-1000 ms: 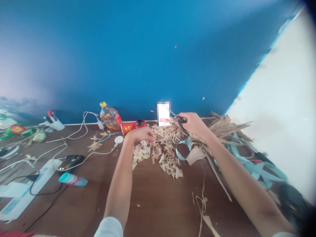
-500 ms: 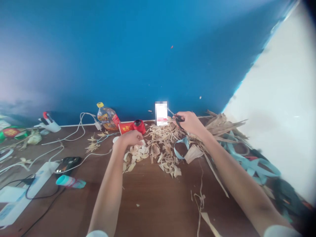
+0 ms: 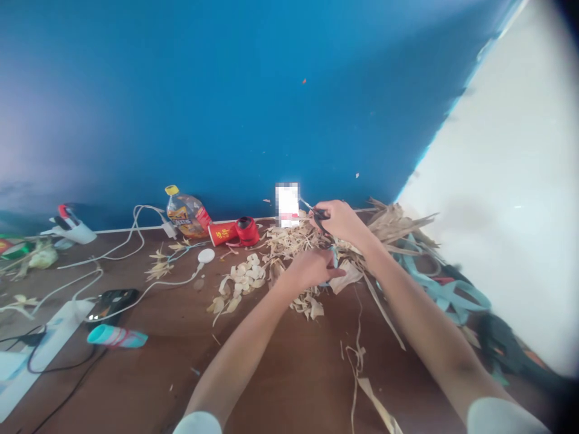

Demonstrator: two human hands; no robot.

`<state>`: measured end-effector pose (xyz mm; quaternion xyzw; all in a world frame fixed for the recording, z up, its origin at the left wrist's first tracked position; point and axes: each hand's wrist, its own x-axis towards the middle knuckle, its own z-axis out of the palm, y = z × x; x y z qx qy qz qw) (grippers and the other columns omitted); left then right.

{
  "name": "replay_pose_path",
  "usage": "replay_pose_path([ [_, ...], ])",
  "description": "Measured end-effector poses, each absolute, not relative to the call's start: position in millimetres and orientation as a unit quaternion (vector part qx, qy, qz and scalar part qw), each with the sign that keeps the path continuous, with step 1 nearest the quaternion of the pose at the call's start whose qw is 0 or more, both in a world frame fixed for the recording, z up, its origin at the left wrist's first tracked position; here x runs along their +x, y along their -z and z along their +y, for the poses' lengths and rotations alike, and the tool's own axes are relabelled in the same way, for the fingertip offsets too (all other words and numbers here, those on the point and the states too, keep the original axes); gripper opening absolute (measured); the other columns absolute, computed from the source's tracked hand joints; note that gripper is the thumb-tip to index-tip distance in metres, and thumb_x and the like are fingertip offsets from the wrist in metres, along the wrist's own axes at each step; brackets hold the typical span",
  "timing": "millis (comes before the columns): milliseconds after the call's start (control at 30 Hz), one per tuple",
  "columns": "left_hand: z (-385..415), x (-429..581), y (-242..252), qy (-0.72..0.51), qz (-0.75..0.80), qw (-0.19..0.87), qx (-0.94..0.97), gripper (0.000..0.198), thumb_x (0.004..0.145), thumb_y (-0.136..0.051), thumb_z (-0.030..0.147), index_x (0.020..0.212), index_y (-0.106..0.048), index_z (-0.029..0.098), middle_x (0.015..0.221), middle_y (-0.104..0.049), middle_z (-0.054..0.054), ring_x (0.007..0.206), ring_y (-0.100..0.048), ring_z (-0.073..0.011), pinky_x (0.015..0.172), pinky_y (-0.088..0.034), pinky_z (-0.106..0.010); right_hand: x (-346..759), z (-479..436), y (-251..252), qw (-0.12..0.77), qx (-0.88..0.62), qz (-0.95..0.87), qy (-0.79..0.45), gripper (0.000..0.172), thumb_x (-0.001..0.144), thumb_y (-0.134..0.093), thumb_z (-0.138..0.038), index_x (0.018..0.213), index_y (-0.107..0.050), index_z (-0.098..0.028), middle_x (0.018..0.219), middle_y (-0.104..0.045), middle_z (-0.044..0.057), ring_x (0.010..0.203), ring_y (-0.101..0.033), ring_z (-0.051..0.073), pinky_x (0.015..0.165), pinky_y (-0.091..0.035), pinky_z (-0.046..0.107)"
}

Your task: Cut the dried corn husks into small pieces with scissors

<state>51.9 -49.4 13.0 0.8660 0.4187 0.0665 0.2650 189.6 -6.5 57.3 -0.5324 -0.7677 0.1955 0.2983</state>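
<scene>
My right hand (image 3: 340, 222) is closed around the dark handles of a pair of scissors (image 3: 320, 216), whose blades point up and left toward the wall. Below it, my left hand (image 3: 313, 269) reaches over a heap of dry husk scraps (image 3: 294, 241). Its thumb and fingers are apart, right at a light blue ribbon (image 3: 335, 255) that the hand mostly covers. A broad piece of dry husk (image 3: 347, 277) lies just right of those fingertips. Left of my left hand is a pile of pale, petal-like pieces (image 3: 246, 274).
Along the blue wall stand a bottle with a yellow cap (image 3: 186, 214) and a red cup (image 3: 222, 234). A white charging puck (image 3: 206, 256), a teal roll (image 3: 116, 336) and a power strip (image 3: 58, 337) are at left. Dry husks (image 3: 398, 226) and more blue ribbon (image 3: 452, 295) lie at right.
My left hand has moved right, from the pale pieces to the blue ribbon, uncovering the white puck. My right hand keeps the scissors. The view has shifted slightly right.
</scene>
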Motion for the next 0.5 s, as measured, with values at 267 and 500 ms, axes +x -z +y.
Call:
replay_pose_path([
  [267, -46, 62, 8, -0.04, 0.46, 0.285, 0.84, 0.012, 0.072, -0.06, 0.031, 0.07, -0.059, 0.019, 0.08, -0.066, -0.005, 0.075, -0.061, -0.02, 0.061, -0.038, -0.029, 189, -11, -61, 0.304, -0.542, -0.754, -0.211, 0.013, 0.079, -0.054, -0.031, 0.08, -0.063, -0.021, 0.06, -0.061, 0.003, 0.045, -0.048, 0.012, 0.046, -0.03, 0.026],
  [500, -20, 15, -15, -0.218, 0.468, 0.443, 0.732, 0.021, 0.079, -0.058, 0.036, 0.086, -0.058, 0.017, 0.065, -0.065, -0.006, 0.053, -0.059, -0.0167, 0.049, -0.04, -0.026, 196, -8, -65, 0.385, -0.55, -0.724, -0.162, 0.025, 0.075, -0.058, -0.037, 0.092, -0.065, -0.019, 0.072, -0.064, 0.003, 0.062, -0.054, 0.015, 0.054, -0.035, 0.025],
])
